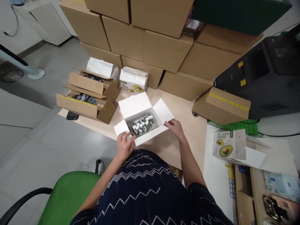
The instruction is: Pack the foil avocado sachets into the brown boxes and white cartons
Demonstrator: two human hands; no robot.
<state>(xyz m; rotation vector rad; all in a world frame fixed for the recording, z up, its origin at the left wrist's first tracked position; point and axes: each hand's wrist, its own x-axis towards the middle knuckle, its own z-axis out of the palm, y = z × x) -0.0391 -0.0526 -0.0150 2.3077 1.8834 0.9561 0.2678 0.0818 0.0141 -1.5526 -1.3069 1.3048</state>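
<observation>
In front of me an open white carton (pixel 147 136) stands on the table with its flaps folded outward. Inside it are several spouted pouches (pixel 142 123) with white caps, packed close together. My left hand (pixel 125 145) has its fingers bent over the carton's near left corner and left flap. At the opposite side, my right hand (pixel 175 128) pinches the right flap (pixel 163 111) near its front corner.
Two brown boxes (pixel 109 111) of pouches stand at the left, beside a phone (pixel 72 115). Behind are a closed avocado-printed carton (pixel 134 81) and stacked brown cartons (pixel 126 40). Another printed carton (pixel 229 145) lies at the right. A green chair (pixel 67 197) is lower left.
</observation>
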